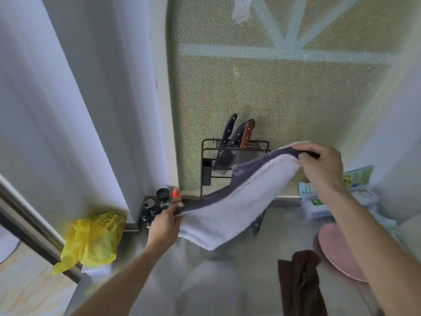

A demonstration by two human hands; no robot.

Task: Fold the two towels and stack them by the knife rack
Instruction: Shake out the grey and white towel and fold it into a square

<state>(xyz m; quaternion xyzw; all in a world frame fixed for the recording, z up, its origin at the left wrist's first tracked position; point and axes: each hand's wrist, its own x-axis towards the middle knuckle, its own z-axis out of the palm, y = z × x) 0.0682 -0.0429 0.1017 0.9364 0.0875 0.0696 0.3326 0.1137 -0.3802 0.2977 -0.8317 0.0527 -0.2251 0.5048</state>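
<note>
A white towel with a dark grey-purple edge hangs doubled over in the air, stretched between both hands above the steel counter. My left hand pinches its lower left end near the spice jars. My right hand grips its upper right end, raised higher. Behind the towel stands the black wire knife rack with three knives, against the frosted glass wall; its lower part is hidden by the towel. A dark brown towel lies crumpled on the counter at the lower right.
A black spice-jar holder with a red-capped bottle sits in the left corner. A yellow plastic bag lies at the counter's left edge. A pink plate and packets occupy the right side.
</note>
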